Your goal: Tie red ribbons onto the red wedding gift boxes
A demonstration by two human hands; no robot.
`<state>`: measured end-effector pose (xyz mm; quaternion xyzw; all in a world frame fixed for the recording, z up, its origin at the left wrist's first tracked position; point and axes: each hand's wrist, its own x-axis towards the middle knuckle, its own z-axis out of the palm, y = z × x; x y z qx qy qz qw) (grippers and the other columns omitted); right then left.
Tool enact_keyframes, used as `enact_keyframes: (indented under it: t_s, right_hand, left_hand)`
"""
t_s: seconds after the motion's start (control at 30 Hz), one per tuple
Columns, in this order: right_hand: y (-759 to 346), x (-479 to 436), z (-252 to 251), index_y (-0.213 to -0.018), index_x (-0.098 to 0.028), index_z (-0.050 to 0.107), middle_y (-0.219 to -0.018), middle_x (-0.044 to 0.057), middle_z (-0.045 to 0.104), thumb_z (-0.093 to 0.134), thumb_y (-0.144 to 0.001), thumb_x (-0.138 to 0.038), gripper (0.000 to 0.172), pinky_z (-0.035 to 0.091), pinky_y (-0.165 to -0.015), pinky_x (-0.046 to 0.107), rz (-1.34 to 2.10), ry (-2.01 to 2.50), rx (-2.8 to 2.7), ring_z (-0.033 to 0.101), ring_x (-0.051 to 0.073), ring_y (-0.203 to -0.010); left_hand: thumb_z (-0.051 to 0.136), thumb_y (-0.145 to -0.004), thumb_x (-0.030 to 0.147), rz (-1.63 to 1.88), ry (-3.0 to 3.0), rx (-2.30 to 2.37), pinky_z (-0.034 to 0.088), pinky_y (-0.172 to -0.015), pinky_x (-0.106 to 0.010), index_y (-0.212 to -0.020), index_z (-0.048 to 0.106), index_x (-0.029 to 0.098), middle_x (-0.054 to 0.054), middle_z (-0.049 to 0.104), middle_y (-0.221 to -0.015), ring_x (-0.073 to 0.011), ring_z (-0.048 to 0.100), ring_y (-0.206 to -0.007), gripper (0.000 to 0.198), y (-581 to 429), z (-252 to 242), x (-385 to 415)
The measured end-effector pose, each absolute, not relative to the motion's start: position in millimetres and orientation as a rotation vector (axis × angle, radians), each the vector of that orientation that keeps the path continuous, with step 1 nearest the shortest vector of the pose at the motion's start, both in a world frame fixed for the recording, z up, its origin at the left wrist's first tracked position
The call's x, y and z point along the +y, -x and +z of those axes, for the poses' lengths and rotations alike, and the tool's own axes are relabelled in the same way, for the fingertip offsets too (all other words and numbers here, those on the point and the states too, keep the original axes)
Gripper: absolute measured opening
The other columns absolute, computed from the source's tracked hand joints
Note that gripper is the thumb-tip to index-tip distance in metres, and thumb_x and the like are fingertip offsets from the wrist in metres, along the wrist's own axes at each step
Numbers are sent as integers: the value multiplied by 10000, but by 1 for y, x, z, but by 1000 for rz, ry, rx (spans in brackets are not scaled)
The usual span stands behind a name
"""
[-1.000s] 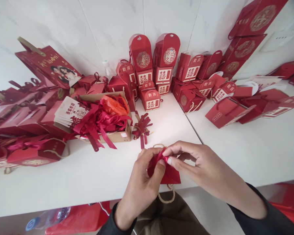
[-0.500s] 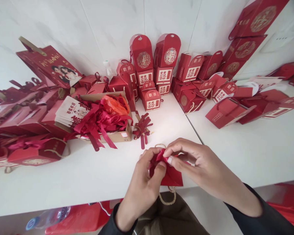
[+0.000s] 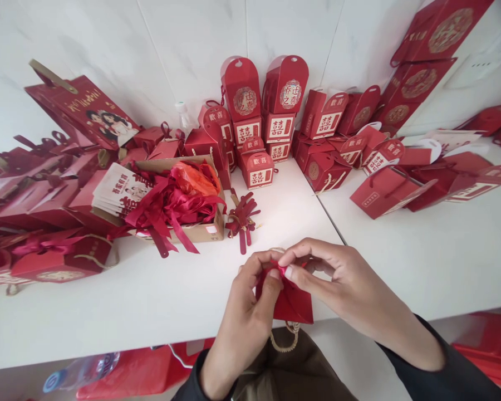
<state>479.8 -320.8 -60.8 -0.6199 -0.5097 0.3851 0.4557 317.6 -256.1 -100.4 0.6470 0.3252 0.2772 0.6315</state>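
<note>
A red gift box (image 3: pixel 294 303) with beige rope handles (image 3: pixel 286 346) rests at the table's front edge, beneath both hands. On top of it, my left hand (image 3: pixel 253 301) pinches a red ribbon (image 3: pixel 282 269) between thumb and fingers. From the other side my right hand (image 3: pixel 328 273) grips the same ribbon with thumb and forefinger, the fingertips of both hands nearly meeting. The fingers hide most of the ribbon and part of the box top.
Left of the hands, a cardboard box (image 3: pixel 211 231) holds red ribbons (image 3: pixel 175 206). Dark red tags (image 3: pixel 242 217) lie beside it. Red boxes (image 3: pixel 256 170) stand along the wall, with more at far left and right. A plastic bottle (image 3: pixel 81 372) lies below the table.
Both hands have drawn closer around the ribbon, and less of it shows between the fingers. The box beneath has shifted very slightly toward me.
</note>
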Motion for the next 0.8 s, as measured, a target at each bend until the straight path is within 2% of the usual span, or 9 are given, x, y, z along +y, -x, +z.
enact_keyframes:
  t_s: [0.07,0.13,0.23,0.33,0.47,0.6,0.7,0.8]
  right_hand:
    - [-479,-320,-61,-944,-276,724,-981,-51,764,642,-955,-226,96,549,-834,219,926,1534,-1260,721,135,-914]
    - [-478,-320,-62,-953,-286,727,-975,-62,763,638,-962,-223,109,548,-829,203,904,1542,-1275,716,121,-894]
    - [-478,-323,-63,-1020,-310,731,-1042,-54,758,613,-1001,-283,123,546,-864,216,860,1544,-1301,710,130,-967]
    - [-480,-326,-65,-1079,-312,701,-1102,-27,736,599,-1015,-342,124,554,-850,264,801,1605,-1306,693,158,-991]
    - [-481,-329,-73,-1153,-297,640,-1010,-5,711,603,-998,-357,170,560,-767,317,861,1737,-1288,666,178,-860]
    - [-479,-328,-81,-1191,-289,607,-972,2,699,570,-1003,-329,196,557,-814,340,978,1665,-1250,673,193,-920]
    - [-478,-327,-84,-1172,-287,609,-949,-6,686,580,-991,-316,185,551,-793,322,983,1655,-1210,669,188,-918]
    - [-478,-326,-81,-1106,-272,624,-965,-4,686,603,-990,-345,139,549,-792,299,935,1639,-1164,665,176,-910]
  left_hand:
    - [547,-991,321,612,-1600,729,471,-997,-400,-1248,625,247,-85,679,-1249,-246,619,-1116,279,-316,-97,-258]
    - [598,-968,318,603,-1669,706,458,-1012,-397,-1250,649,267,-66,690,-1229,-246,617,-1117,291,-317,-96,-259]
    - [580,-990,403,626,-1634,749,476,-917,-353,-1075,723,250,-36,712,-971,-218,634,-963,225,-320,-98,-256]
    - [537,-1010,440,643,-1542,789,487,-821,-310,-973,729,225,-7,629,-761,-184,615,-827,290,-323,-102,-254]
    - [582,-990,449,645,-1363,772,480,-699,-252,-1185,602,254,12,659,-829,-145,595,-755,277,-323,-104,-255]
    - [589,-989,453,643,-1329,727,490,-739,-245,-1215,566,246,-21,698,-975,-136,613,-815,308,-323,-103,-256]
    - [621,-969,450,638,-1332,750,479,-718,-241,-1220,612,241,-1,670,-886,-133,596,-782,327,-323,-103,-254]
    - [615,-967,447,633,-1317,798,471,-695,-247,-1103,693,206,18,607,-730,-135,585,-729,288,-325,-103,-252]
